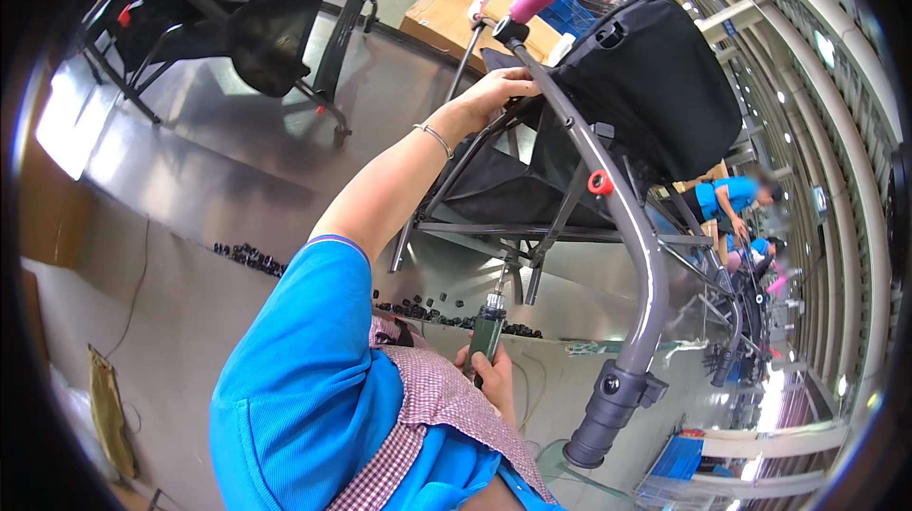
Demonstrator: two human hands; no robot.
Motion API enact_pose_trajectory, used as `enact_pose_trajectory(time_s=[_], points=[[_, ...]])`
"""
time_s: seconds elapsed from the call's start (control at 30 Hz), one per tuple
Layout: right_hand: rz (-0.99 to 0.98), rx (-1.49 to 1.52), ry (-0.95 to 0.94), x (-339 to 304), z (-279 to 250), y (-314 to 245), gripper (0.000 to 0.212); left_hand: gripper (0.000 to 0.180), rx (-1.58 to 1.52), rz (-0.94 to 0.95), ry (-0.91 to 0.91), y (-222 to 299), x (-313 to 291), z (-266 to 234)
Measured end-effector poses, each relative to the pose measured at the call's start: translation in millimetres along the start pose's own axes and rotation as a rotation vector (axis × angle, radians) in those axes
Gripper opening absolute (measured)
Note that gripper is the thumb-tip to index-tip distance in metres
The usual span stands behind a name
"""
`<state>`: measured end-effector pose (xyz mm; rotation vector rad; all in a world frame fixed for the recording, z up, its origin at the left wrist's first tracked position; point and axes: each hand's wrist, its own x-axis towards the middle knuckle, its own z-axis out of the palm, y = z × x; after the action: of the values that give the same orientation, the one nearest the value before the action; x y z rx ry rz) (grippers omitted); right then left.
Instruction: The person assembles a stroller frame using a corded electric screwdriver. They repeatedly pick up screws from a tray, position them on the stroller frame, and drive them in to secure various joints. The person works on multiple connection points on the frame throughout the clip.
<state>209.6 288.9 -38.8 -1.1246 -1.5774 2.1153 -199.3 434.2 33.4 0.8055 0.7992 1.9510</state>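
Note:
A stroller (608, 150) with a grey tube frame, black fabric and a pink foam handlebar stands before me. My left hand (501, 93) reaches up and is closed around a grey tube of this frame below the handlebar. Lower down, my right hand (491, 378) grips a dark green power screwdriver (486, 335). Its silver bit points up at a joint under the crossbar; I cannot tell whether the tip touches a screw. A red ring (599, 182) sits on the curved tube, which ends in a black plastic fitting (613, 406).
Small black parts (418, 307) lie scattered along the metal bench (218, 169). Another stroller (275, 36) stands at the far left. A cardboard box (456, 8) is behind the frame. Co-workers in blue (722, 198) work farther right, beside more frames. A cable hangs near the right hand.

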Motion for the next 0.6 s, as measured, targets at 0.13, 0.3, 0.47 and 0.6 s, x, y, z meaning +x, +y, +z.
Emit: enact_pose_trajectory(time_s=[0.13, 0.3, 0.47, 0.6], points=[[0.008, -0.013, 0.054, -2, 22, -7, 0.049, 0.021, -0.114, 0.007, -0.034, -7, 13, 2], [0.011, 0.037, 0.091, -1, 34, -3, 0.050, 0.013, -0.293, -0.005, -0.010, -14, 3, 0], [-0.037, 0.046, 0.038, 4, 24, 9, 0.035, 0.010, -0.245, 0.038, 0.190, -31, 14, -2], [-0.032, 0.026, 0.045, 8, 26, 5, 0.037, 0.008, -0.204, 0.007, 0.329, -38, 8, -1]])
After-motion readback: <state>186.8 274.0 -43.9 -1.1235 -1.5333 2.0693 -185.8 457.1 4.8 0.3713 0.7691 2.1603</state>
